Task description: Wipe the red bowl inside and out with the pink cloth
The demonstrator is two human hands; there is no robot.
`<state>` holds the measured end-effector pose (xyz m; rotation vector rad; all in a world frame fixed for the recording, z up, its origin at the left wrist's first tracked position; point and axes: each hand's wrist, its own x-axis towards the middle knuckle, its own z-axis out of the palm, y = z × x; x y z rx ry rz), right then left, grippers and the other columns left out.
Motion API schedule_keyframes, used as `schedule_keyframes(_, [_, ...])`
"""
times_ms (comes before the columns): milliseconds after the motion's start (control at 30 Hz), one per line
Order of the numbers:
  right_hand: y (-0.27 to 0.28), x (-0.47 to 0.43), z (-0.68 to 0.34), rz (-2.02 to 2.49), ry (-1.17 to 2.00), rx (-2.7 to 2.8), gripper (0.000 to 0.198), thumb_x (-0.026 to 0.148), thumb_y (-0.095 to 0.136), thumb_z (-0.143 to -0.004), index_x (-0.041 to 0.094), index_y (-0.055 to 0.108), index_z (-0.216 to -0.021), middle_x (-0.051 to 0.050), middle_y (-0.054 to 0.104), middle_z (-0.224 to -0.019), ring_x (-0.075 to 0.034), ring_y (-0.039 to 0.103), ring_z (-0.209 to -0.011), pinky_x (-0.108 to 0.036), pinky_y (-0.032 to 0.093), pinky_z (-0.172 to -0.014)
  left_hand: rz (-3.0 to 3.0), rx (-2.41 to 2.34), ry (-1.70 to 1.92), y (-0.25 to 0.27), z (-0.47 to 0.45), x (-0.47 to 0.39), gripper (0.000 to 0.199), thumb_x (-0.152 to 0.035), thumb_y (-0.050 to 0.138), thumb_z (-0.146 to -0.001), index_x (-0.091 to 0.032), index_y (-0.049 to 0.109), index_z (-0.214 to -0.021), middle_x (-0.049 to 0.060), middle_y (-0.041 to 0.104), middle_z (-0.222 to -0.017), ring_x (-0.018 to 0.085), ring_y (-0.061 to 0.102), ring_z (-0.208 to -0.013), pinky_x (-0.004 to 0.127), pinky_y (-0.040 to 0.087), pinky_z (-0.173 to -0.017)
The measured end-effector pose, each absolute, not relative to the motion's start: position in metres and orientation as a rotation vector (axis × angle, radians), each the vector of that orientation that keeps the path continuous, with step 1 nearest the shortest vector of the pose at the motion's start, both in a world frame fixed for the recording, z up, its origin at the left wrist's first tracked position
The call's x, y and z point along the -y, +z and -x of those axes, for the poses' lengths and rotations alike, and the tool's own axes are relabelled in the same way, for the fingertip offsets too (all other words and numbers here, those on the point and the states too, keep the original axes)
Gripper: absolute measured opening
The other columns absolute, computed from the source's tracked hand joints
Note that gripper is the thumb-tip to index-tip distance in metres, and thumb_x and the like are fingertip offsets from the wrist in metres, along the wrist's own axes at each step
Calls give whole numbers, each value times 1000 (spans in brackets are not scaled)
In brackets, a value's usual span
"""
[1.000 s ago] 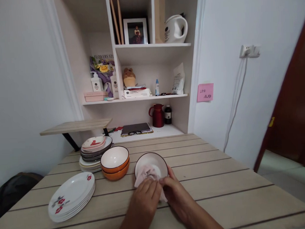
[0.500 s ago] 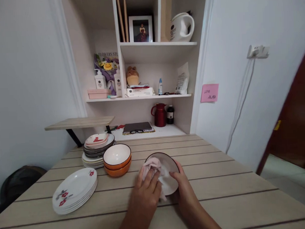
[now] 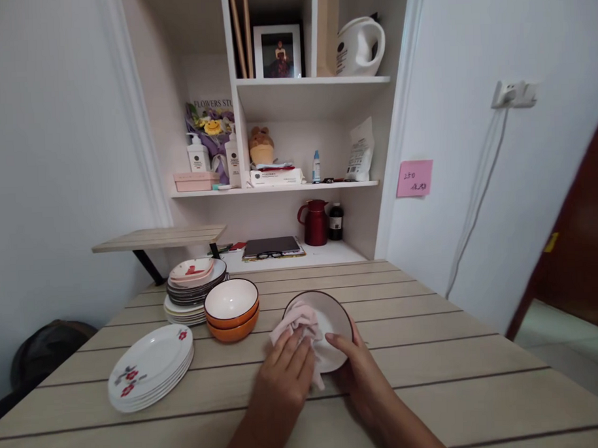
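My right hand (image 3: 360, 365) grips a bowl (image 3: 331, 314) by its right side, the thumb over the rim and the fingers hidden beneath. The bowl has a pale inside and a dark rim, and it tilts toward me above the table. My left hand (image 3: 287, 368) presses a crumpled pale pink cloth (image 3: 302, 318) against the bowl's left inner side. Part of the cloth hangs over the near rim. Left of the hands stand two nested orange bowls (image 3: 232, 318) with white insides. Nearer me lies a stack of white oval plates (image 3: 151, 366) with red flowers.
Behind the orange bowls rises a stack of mixed plates (image 3: 193, 293), topped by small pink dishes (image 3: 191, 269). A raised wooden shelf (image 3: 159, 238) overhangs the table's back left. At the back stand a red jug (image 3: 315, 223) and a closed laptop (image 3: 273, 246).
The cloth and my left hand have shifted slightly within the bowl, and more cloth spreads out to the left. The bowl's opening shows a little more. The camera view has moved slightly.
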<state>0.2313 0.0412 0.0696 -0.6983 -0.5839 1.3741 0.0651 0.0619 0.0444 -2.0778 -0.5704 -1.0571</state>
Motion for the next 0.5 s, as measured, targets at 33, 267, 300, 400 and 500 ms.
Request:
schedule_keyframes(33, [70, -41, -231, 700, 1378, 578, 93, 24, 88, -70, 27, 45, -153, -8, 83, -112, -27, 74, -92, -36, 54, -85, 2079, 569, -1045, 45, -65, -61, 27, -8, 48, -104, -13, 73, -112, 11, 76, -123, 25, 70, -120, 45, 51, -112])
schedule_keyframes(267, [75, -36, -221, 631, 1499, 615, 89, 24, 89, -69, 30, 49, -149, -3, 82, -100, -24, 72, -92, -35, 52, -88, 1982, 677, -1058, 46, -68, -55, 35, -6, 39, -105, -10, 73, -114, 12, 80, -107, 21, 77, -96, 34, 59, -89])
schedule_keyframes(300, [75, -36, -218, 630, 1504, 631, 88, 23, 88, -68, 30, 50, -148, -1, 81, -95, -23, 72, -91, -35, 52, -88, 1976, 701, -1054, 47, -68, -54, 35, -6, 39, -105, -9, 73, -114, 12, 81, -104, 21, 78, -91, 32, 60, -83])
schedule_keyframes(400, [74, -35, -214, 674, 1522, 635, 79, 22, 84, -69, 32, 55, -142, 1, 79, -91, -23, 72, -92, -34, 52, -86, 2018, 679, -1051, 49, -69, -52, 36, -7, 38, -106, -9, 73, -114, 12, 81, -100, 20, 77, -85, 30, 61, -76])
schedule_keyframes(500, [72, -36, -214, 743, 1521, 540, 55, 28, 83, -68, 28, 68, -120, 0, 79, -89, -25, 71, -90, -34, 52, -83, 2138, 561, -1029, 51, -69, -52, 38, -10, 36, -108, -12, 71, -124, 11, 80, -108, 20, 76, -99, 32, 62, -86])
